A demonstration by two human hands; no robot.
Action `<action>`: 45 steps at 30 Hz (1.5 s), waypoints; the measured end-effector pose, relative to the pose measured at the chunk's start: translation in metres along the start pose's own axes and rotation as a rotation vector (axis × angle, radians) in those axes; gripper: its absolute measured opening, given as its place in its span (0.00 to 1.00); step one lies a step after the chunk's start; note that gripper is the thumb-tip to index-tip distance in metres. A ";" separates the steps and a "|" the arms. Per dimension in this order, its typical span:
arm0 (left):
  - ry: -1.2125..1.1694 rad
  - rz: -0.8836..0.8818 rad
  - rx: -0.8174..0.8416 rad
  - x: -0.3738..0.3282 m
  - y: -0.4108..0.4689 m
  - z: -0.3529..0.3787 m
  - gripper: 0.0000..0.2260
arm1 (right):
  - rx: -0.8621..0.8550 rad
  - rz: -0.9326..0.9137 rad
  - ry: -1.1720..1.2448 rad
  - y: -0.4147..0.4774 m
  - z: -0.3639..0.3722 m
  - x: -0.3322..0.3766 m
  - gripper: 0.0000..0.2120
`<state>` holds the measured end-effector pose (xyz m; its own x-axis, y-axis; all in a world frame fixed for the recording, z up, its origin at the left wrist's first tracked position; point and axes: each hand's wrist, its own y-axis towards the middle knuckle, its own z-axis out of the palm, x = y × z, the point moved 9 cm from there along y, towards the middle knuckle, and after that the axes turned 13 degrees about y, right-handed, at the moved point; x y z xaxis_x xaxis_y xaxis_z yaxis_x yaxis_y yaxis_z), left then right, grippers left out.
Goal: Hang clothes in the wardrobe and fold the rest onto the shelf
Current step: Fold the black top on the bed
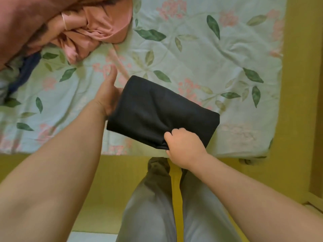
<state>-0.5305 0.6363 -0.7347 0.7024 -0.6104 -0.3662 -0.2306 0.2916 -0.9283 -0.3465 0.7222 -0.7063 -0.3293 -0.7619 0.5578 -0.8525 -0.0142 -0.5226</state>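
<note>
Garment (157, 109), black, 1 item, folded into a compact rectangle - sits tilted at the near edge of the floral sheet (209, 58), its long side running from the sheet's middle toward its near-right part.

Right hand (183, 147): at the sheet's near edge, fingers curled tight round the garment's near corner, the cloth bunching at the knuckles.

Left hand (108, 91): over the sheet's middle, palm against the garment's left end. 1 digit stands straight, pointing toward the sheet's far side; the others are hidden behind the cloth, so whether this hand grips or only supports cannot be told.

Pink clothes (97, 30): loose, crumpled heap on the sheet's far-left corner.

Navy cloth (26, 70): dark strip on the sheet's left side, partly under the pink heap.

Sheet itself: pale green, printed with green leaves and pink blossom, creased all over.

Yellow wooden frame (300, 84) - runs along the sheet's right side and near edge.

Grey trousers (148, 206): the person's 2 legs, just below the sheet's near edge.
</note>
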 end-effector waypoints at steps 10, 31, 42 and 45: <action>0.856 0.365 -0.452 0.000 -0.011 0.005 0.31 | -0.457 0.034 0.038 -0.029 -0.026 0.001 0.20; 0.461 -0.075 0.001 0.049 -0.037 0.012 0.26 | -0.341 0.810 1.653 -0.071 0.007 -0.131 0.36; 0.149 0.123 -0.059 -0.014 -0.313 0.052 0.18 | -0.053 0.628 2.170 -0.171 -0.098 0.011 0.33; 0.091 0.150 -0.184 -0.019 -0.381 0.040 0.21 | 0.124 0.534 2.193 -0.196 -0.120 0.063 0.32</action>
<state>-0.4295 0.5660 -0.3710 0.5892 -0.6369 -0.4972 -0.4523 0.2499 -0.8561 -0.2488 0.7546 -0.4915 -0.3167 0.9482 -0.0240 -0.5699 -0.2105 -0.7943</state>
